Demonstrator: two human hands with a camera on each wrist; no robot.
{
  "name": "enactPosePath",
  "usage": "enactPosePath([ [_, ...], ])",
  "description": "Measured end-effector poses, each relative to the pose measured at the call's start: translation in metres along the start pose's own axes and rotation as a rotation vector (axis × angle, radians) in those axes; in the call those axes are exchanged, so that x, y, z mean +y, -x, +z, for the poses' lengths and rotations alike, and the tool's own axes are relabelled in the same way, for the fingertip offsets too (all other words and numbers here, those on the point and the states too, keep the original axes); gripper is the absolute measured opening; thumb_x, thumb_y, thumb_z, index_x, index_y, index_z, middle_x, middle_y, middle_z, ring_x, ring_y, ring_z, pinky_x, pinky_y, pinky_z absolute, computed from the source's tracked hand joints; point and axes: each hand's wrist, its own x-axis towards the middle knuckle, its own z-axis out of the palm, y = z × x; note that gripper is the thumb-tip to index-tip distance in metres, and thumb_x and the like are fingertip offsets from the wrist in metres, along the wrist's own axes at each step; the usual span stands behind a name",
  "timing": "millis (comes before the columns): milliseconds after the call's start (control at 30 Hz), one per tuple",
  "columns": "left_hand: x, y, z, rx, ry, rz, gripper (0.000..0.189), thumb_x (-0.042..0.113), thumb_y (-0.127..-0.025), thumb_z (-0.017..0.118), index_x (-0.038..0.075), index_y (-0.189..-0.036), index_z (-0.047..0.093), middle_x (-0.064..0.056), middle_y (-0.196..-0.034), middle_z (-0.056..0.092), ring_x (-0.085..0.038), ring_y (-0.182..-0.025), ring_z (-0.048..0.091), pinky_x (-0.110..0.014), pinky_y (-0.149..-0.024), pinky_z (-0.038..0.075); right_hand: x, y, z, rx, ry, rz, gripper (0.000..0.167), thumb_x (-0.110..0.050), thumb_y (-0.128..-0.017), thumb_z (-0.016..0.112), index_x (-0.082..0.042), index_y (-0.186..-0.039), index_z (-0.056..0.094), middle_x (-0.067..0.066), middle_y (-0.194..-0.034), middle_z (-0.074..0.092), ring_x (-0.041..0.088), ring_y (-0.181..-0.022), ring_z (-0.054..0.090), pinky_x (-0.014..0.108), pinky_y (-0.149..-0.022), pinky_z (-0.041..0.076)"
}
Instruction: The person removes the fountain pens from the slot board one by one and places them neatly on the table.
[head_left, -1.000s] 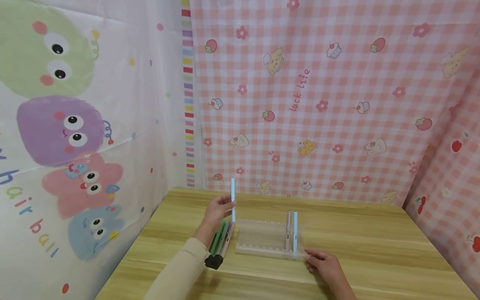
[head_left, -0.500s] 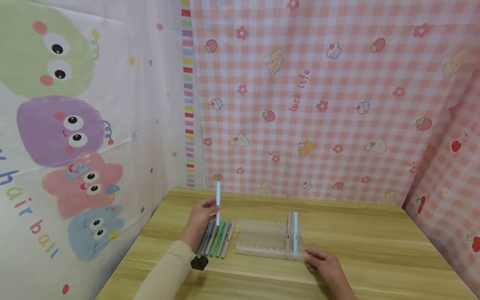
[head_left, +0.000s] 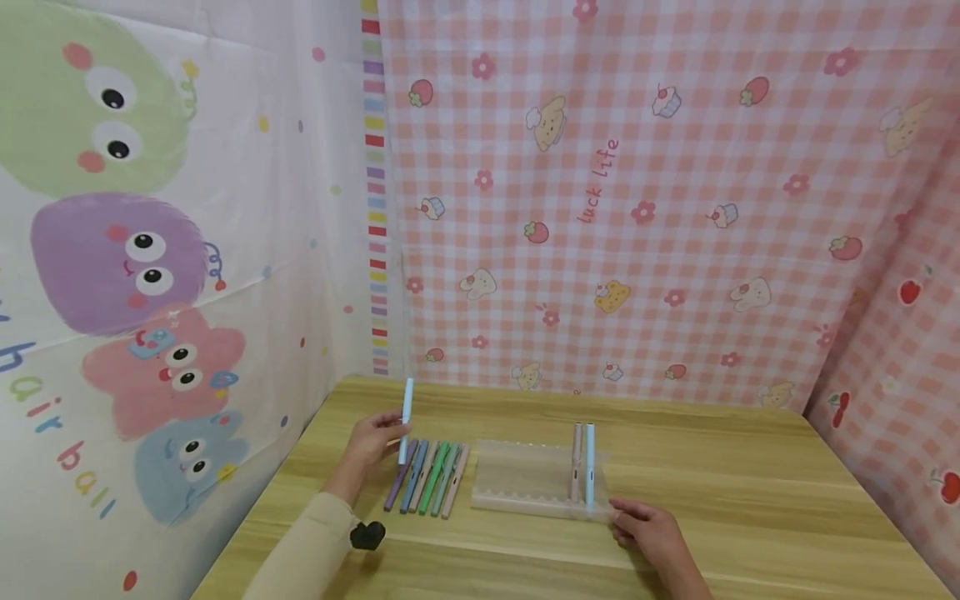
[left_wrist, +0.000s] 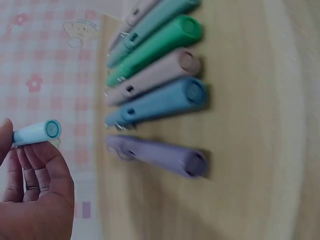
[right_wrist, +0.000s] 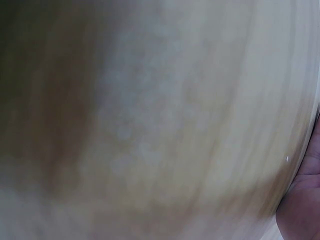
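My left hand (head_left: pixel 371 440) pinches a light blue pen (head_left: pixel 407 410) between thumb and fingers, upright above the left end of a row of pens. In the left wrist view the end of this pen (left_wrist: pixel 37 132) points towards the camera. The row holds a purple pen (head_left: pixel 401 477), a blue pen (head_left: pixel 415 477), a green pen (head_left: pixel 435 478) and several others. A clear pen rack (head_left: pixel 517 473) stands to their right, holding a dusty pink pen (head_left: pixel 577 460) and a light blue one at its right end. My right hand (head_left: pixel 651 532) grips the rack's right front corner.
A black heart-shaped piece (head_left: pixel 367 535) sits by the left sleeve (head_left: pixel 303 542). The wood-grain table (head_left: pixel 735 483) reaches back to a pink checked curtain (head_left: pixel 637 250). A white printed cloth (head_left: pixel 292 250) hangs on the left.
My left hand has moved left and slightly down with the light blue pen, from beside the rack to over the row's left end, uncovering the row. The right hand and rack have stayed put.
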Motion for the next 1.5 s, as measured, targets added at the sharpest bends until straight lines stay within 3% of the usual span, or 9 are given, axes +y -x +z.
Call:
enactPosePath([
  [367,-0.014,0.005,-0.031,-0.008,-0.023,-0.062,0.042,-0.01,-0.091,0.06,-0.014,-0.132,0.049,-0.014,-0.108,0.057,-0.017,-0.088,0.062,-0.031,-0.079,0.053,0.001,-0.001,0.0,0.004,0.006,-0.01,0.026,0.006,-0.092,0.063,0.014,-0.116,0.065,0.013,-0.092,0.071,0.016,-0.074,0.065,0.027,-0.064,0.057],
  [633,-0.019,0.011,-0.043,-0.006,-0.097,-0.076,0.048,-0.013,-0.087,0.063,-0.017,-0.132,0.048,-0.016,-0.112,0.058,-0.017,-0.084,0.062,-0.028,-0.073,0.054,0.003,-0.001,0.0,-0.003,0.009,-0.016,0.026,0.005,-0.092,0.063,0.014,-0.117,0.064,0.013,-0.091,0.071,0.017,-0.074,0.065,0.027,-0.065,0.057],
  [1000,-0.027,0.018,-0.054,-0.041,-0.166,-0.084,0.049,-0.013,-0.083,0.069,-0.019,-0.128,0.05,-0.012,-0.1,0.067,-0.014,-0.076,0.064,-0.029,-0.07,0.055,0.003,-0.001,-0.001,-0.005,0.022,-0.012,0.027,0.004,-0.093,0.063,0.014,-0.118,0.064,0.015,-0.094,0.072,0.018,-0.076,0.066,0.028,-0.066,0.057],
  [1267,-0.033,0.021,-0.057,-0.043,-0.144,-0.098,0.049,-0.012,-0.083,0.069,-0.019,-0.128,0.051,-0.008,-0.099,0.065,-0.013,-0.079,0.064,-0.028,-0.072,0.054,0.0,0.0,0.0,-0.014,0.042,-0.009,0.027,0.002,-0.094,0.063,0.014,-0.118,0.064,0.015,-0.095,0.072,0.018,-0.078,0.066,0.029,-0.067,0.057],
  [1500,-0.035,0.022,-0.055,-0.024,-0.143,-0.087,0.049,-0.014,-0.082,0.069,-0.019,-0.127,0.051,-0.013,-0.103,0.065,-0.015,-0.081,0.064,-0.03,-0.074,0.055,0.001,-0.001,0.0,-0.012,0.031,-0.002,0.027,0.002,-0.094,0.063,0.014,-0.118,0.064,0.014,-0.094,0.072,0.018,-0.077,0.066,0.029,-0.067,0.057],
])
